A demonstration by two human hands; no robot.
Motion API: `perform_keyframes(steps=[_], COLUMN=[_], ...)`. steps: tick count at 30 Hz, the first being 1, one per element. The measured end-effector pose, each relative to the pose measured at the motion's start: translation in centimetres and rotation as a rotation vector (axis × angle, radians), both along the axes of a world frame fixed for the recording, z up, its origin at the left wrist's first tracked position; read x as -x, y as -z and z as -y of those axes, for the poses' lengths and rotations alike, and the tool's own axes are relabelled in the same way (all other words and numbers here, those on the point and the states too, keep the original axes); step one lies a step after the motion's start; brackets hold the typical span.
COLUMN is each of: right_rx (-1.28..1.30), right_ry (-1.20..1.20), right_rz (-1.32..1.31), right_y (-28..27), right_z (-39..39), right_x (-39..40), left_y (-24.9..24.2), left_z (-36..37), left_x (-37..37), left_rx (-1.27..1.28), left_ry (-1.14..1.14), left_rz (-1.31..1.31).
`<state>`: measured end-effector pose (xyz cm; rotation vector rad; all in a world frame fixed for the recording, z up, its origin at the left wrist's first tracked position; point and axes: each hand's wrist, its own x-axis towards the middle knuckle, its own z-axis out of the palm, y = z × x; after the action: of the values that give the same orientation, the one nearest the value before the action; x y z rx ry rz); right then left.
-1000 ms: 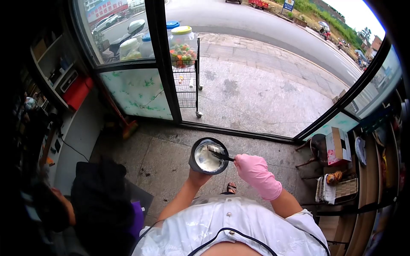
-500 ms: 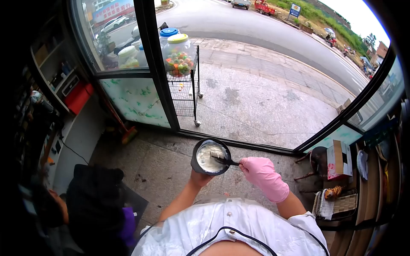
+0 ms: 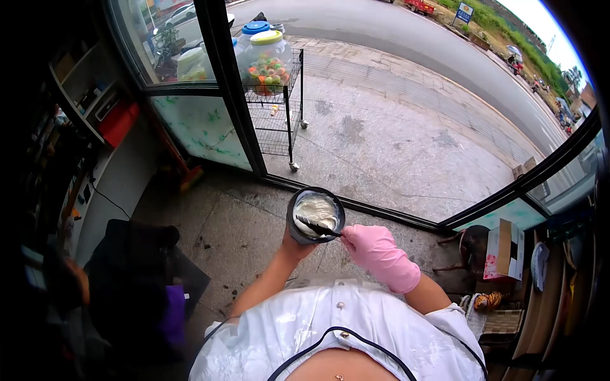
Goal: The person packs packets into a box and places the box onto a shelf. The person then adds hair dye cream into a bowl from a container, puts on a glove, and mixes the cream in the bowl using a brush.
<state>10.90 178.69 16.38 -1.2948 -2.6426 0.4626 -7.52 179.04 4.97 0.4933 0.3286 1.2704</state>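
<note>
Head view, and we're looking straight down on a black bowl [image 3: 290, 219], held up over the grey floor [image 3: 254, 232] just inside the doorway, in front of the white shirt [image 3: 298, 317]. Left hand [image 3: 298, 246], bare, has it gripped from the near side, fingers wrapped up against the wall, the mouth of the bowl facing the camera. Inside sits thick white cream [image 3: 316, 206], swirled and ridged, some of it smeared up the inner side.

Over on the other side, right hand [image 3: 373, 247], in a pink glove, pinches the handle of a black brush [image 3: 319, 229] with comb-like teeth, and that brush crosses the near rim, its toothed head down in the bowl at the cream. Both hands occupied, then, close together but apart.

Out beyond the door frame, a wire rack [image 3: 287, 120] on wheels carries a big clear jar [image 3: 269, 66] with a yellow lid, packed with colourful round pieces. A broom [image 3: 190, 176] leans at the left, while on the right a cardboard box [image 3: 506, 254] stands beside a dark stool [image 3: 471, 246], a woven basket [image 3: 505, 321] just below. Lower left, a dark shape with a purple patch [image 3: 175, 311] is too dim to make out.
</note>
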Motion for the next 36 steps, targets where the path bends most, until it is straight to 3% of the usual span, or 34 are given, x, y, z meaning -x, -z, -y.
perform_keyframes(steps=[1, 2, 4, 5, 7, 8, 10, 12, 14, 19, 21, 24, 27, 30, 32, 34, 36], right_rx=[0.064, 0.069, -0.043, -0.060, -0.051, -0.046, 0.091, -0.001, -0.020, 0.048, 0.023, -0.123, -0.062, -0.066, -0.097, -0.119, -0.079], right_ry=[0.018, 0.008, 0.133, 0.127, 0.031, -0.055, 0.015, 0.080, 0.041, -0.007, 0.045, -0.016, -0.018, 0.138, 0.070, -0.053, -0.097], right_rz=[0.111, 0.116, 0.100, 0.110, 0.042, -0.026, 0.110, 0.131, 0.068, 0.094, 0.120, 0.048, 0.047, 0.102, 0.108, 0.102, -0.029], right_y=[-0.8, -0.8, -0.1, 1.1, 1.5, 1.5, 0.1, 1.0, 2.2, 0.4, 0.9, 2.8, 1.6, 2.3, 3.0, 3.4, 2.7], right_z=[-0.7, -1.5, -2.5, -2.7, -2.0, -1.7, -2.7, -4.1, -3.7, -4.0, -5.1, -3.9, -3.9, -5.7, -5.5, -4.3, -4.4], right_x=[-1.0, -1.3, -2.0, -1.7, -1.9, -2.1, -3.8, -4.5, -3.4, -4.5, -4.2, -1.9, -2.9, -3.3, -1.8, -1.5, -2.9], left_y=[0.3, 0.6, -0.1, 0.3, 0.8, 1.1, 1.4, 0.7, 0.8, -1.2, 0.2, 1.5, 1.9, 0.6, 1.0, 1.8, 1.8], left_z=[0.0, 0.0, 0.4, 0.2, -0.2, -0.2, -0.3, -0.1, -0.3, -0.2, -0.8, -1.3, -1.9, -1.1, -1.1, -1.9, -1.6], left_x=[-0.3, -0.6, -1.9, -2.4, -2.7, -2.5, -2.8, -3.3, -3.7, -3.2, -3.1, -3.3, -2.3, -2.8, -2.9, -2.7, -2.2], left_rx=[-0.251, -0.442, -0.446, -0.175, 0.111, 0.132, -0.042, -0.132, -0.317, -0.454, 0.157, 0.181, -0.228, -0.321, -0.321, 0.051, 0.119], left_ry=[-0.188, -0.289, -0.339, -0.195, -0.028, -0.001, -0.137, -0.173, -0.315, -0.354, -0.074, -0.056, -0.202, -0.317, -0.380, -0.054, -0.010], left_rz=[-0.442, -0.724, -0.628, -0.295, 0.141, 0.241, -0.250, -0.142, -0.480, -0.575, 0.074, 0.105, -0.292, -0.611, -0.777, 0.255, 0.403])
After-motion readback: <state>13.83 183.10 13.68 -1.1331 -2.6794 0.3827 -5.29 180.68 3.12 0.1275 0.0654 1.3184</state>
